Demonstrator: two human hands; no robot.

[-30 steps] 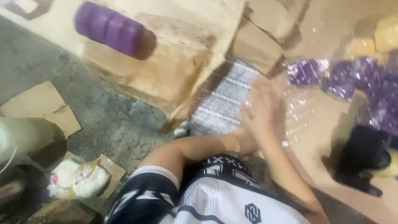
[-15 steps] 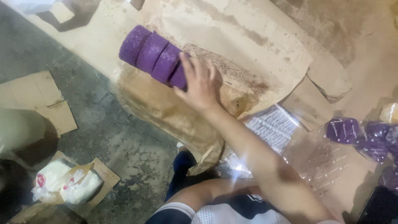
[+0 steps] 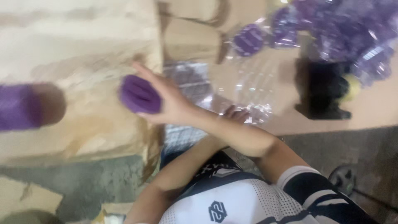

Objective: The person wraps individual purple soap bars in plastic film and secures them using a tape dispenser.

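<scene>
My right hand (image 3: 174, 105) reaches across to the left and grips a round purple disc (image 3: 140, 94) over the brown cardboard sheet (image 3: 74, 49). A short stack of the same purple discs (image 3: 18, 107) lies on its side on that cardboard at the far left. My left arm crosses under the right forearm. My left hand (image 3: 237, 114) is mostly hidden, its fingers showing on crinkled clear plastic film (image 3: 253, 83); its grip cannot be made out. The picture is blurred by motion.
More purple discs in clear wrapping (image 3: 331, 29) are piled at the top right. A black object (image 3: 323, 89) stands right of the film. A pale gridded sheet (image 3: 186, 79) lies by the cardboard's edge. Grey concrete floor (image 3: 348, 149) runs along the bottom.
My right hand was on the purple stack; it has come away to the right with one disc in its grip. The view has swung right, and the stack now sits at the far left.
</scene>
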